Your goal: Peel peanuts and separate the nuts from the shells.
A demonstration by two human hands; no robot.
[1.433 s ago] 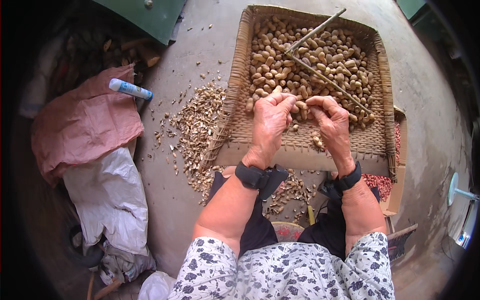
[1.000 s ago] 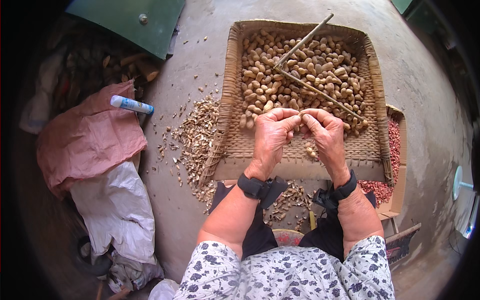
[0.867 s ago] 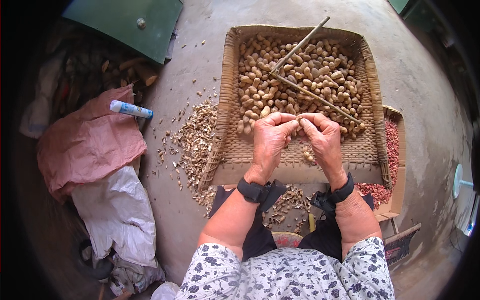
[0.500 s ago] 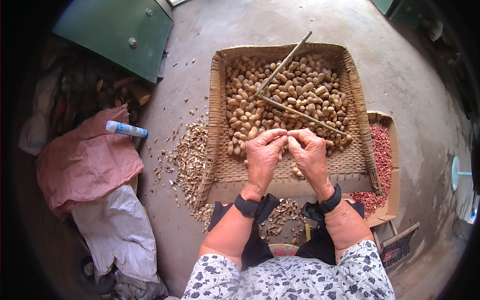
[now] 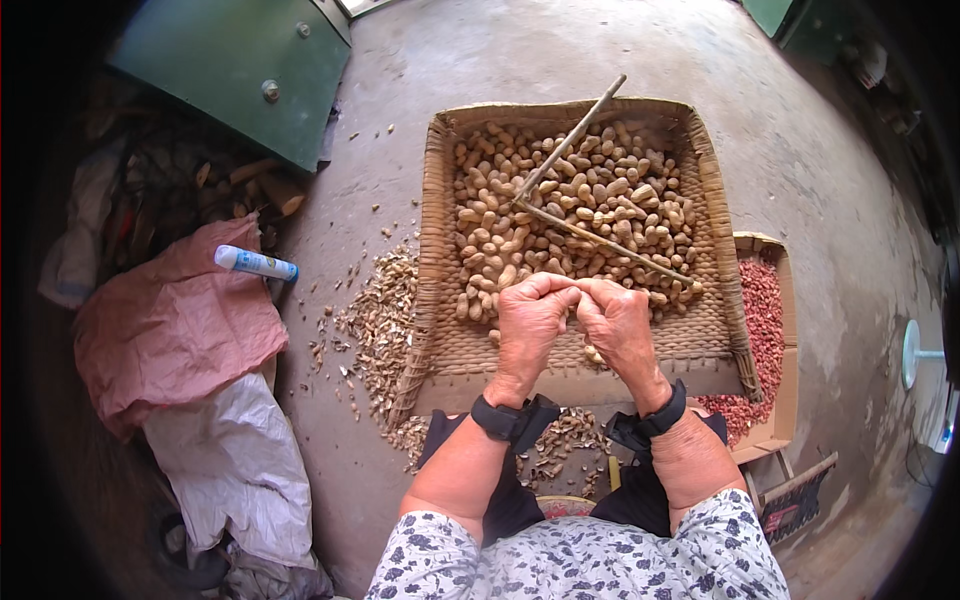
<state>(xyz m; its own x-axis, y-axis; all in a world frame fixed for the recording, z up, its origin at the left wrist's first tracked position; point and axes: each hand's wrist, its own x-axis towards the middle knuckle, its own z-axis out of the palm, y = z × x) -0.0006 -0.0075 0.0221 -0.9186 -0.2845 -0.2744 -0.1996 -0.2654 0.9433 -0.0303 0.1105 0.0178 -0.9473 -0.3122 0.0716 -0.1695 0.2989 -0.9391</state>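
Observation:
My left hand (image 5: 532, 315) and my right hand (image 5: 615, 320) meet tip to tip over the near part of a woven basket tray (image 5: 735, 290). Both are closed in a pinch, thumbs against forefingers. Whatever sits between the fingertips is hidden and too small to name. Just beyond my fingers lies a heap of unshelled peanuts (image 5: 560, 215). A bent thin stick (image 5: 560, 155) rests across that heap. One loose peanut (image 5: 594, 354) lies on the weave by my right wrist.
Broken peanut shells (image 5: 380, 325) are strewn on the floor left of the tray, with more shells (image 5: 565, 440) between my knees. At the right stands a cardboard box (image 5: 787, 390) of red shelled peanuts (image 5: 757, 330). Sacks (image 5: 180, 320), a spray can (image 5: 256, 263) and a green cabinet (image 5: 235, 75) are left.
My fingertips have drawn tighter together, and the right hand's fingers are curled in more. The whole scene sits slightly lower in the picture. The peanut heap and stick look unchanged.

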